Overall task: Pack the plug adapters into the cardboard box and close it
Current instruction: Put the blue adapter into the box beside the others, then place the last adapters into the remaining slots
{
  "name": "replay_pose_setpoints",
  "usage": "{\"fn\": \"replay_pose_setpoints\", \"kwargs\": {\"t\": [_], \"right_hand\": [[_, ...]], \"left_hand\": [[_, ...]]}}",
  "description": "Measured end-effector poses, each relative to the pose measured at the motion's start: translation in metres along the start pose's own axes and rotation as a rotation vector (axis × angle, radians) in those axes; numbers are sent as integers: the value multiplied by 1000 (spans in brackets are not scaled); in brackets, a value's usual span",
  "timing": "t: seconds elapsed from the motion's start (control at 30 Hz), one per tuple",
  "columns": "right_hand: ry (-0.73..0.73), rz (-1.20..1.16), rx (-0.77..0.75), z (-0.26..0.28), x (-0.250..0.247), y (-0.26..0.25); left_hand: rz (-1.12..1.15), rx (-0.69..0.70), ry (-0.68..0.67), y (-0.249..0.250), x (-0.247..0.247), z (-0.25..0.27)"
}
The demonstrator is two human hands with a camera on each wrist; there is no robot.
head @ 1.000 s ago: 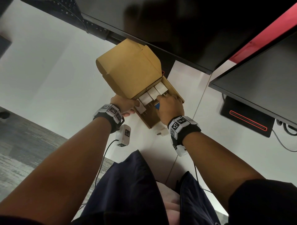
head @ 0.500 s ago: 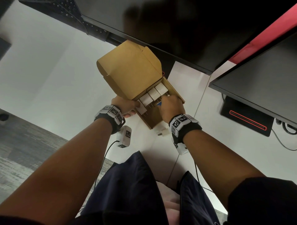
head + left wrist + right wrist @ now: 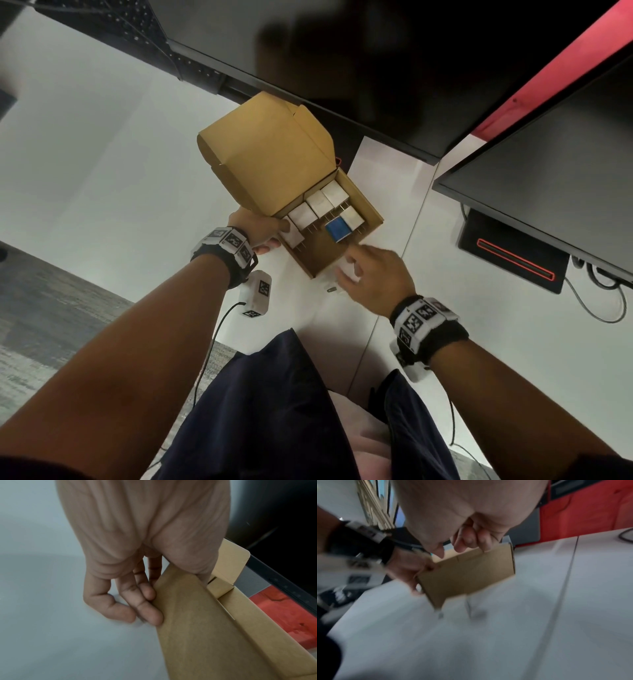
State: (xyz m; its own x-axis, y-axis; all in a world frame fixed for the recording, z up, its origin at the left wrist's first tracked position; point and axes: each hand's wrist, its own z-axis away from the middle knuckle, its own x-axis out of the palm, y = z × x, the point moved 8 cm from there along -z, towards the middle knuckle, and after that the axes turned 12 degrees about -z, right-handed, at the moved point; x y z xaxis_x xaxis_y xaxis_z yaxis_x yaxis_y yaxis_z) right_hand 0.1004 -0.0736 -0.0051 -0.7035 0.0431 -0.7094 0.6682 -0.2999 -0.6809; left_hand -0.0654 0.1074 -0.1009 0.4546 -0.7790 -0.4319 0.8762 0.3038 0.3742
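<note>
We see the cardboard box (image 3: 310, 253) at the centre of the head view, its lid (image 3: 263, 154) standing open toward the upper left. Inside lie five white plug adapters (image 3: 320, 202) and one blue adapter (image 3: 337, 230), the blue one just beside a white one near the box's right wall.

Our left hand (image 3: 255, 229) grips the box's left wall: in the left wrist view its fingers (image 3: 145, 609) lie curled and pressed together against the outside of the wall, with the thumb over the rim.

Our right hand (image 3: 376, 279) sits just below the box, at its near corner, over a white adapter (image 3: 346, 272) lying on the white table (image 3: 102, 154). Its fingers are loosely curled; whether they pinch that adapter we cannot tell, as the right wrist view is blurred.
</note>
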Motion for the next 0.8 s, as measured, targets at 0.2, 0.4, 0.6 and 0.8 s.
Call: {"fn": "replay_pose_setpoints", "kwargs": {"t": [0.2, 0.4, 0.6, 0.8], "right_hand": [[-216, 197, 84, 17, 48, 19], [-307, 159, 61, 12, 51, 17], [-164, -124, -39, 1, 14, -8], [9, -254, -41, -43, -16, -27]], "left_hand": [[3, 1, 17, 1, 1, 4], [-4, 16, 0, 0, 1, 4], [20, 6, -15, 1, 0, 4], [10, 2, 0, 0, -2, 5]]}}
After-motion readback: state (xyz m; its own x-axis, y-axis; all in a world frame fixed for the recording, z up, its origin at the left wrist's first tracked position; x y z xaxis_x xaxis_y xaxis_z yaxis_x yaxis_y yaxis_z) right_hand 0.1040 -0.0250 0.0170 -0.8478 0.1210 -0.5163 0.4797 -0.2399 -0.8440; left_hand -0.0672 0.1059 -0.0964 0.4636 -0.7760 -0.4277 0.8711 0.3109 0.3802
